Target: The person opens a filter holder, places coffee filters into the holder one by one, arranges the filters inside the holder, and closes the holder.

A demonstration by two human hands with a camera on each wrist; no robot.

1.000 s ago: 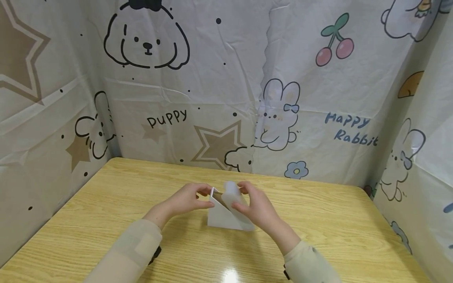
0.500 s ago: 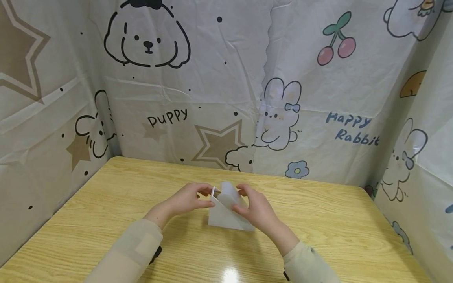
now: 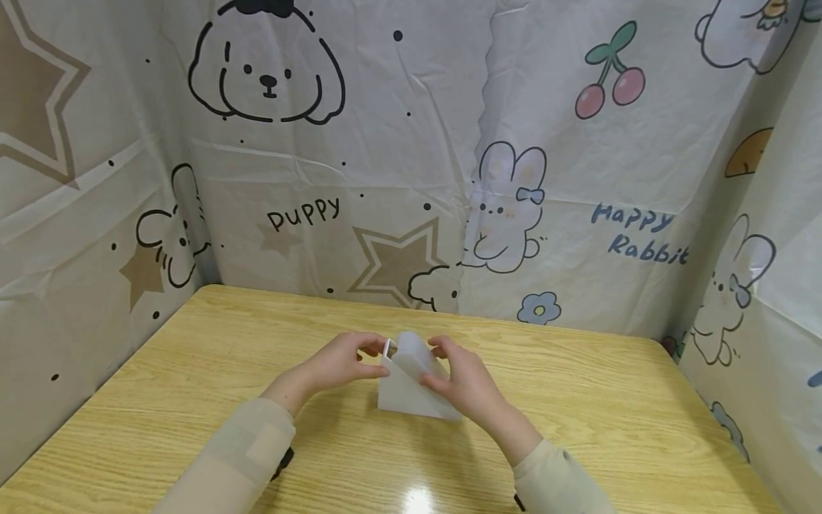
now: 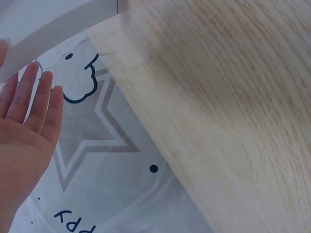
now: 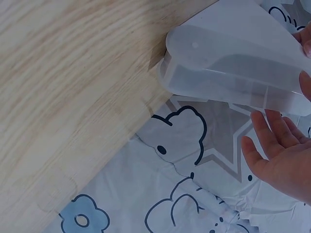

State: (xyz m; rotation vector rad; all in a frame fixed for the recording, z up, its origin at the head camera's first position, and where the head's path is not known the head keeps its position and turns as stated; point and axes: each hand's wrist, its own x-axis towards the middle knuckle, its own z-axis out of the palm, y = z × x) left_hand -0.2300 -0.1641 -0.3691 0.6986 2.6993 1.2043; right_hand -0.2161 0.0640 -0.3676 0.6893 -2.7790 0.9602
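Note:
A small white box (image 3: 411,396) with a slanted top stands on the table. Over its slanted opening lies a translucent flip lid (image 5: 218,63), leaving a narrow gap at the upper left. My left hand (image 3: 340,360) holds the box's tall left end, thumb in front and fingers behind; the left wrist view shows the fingers of this hand (image 4: 29,126) against the white wall. My right hand (image 3: 469,375) holds the lid between thumb and fingers from the right side. What lies inside the box is hidden.
The wooden table (image 3: 578,414) extends around the box on all sides. A printed cloth (image 3: 385,143) with cartoon animals hangs behind the table and along both sides.
The translucent lid has swung left and down over the box, narrowing the gap at its top. My right hand has shifted slightly with it; the left hand and box stay almost still.

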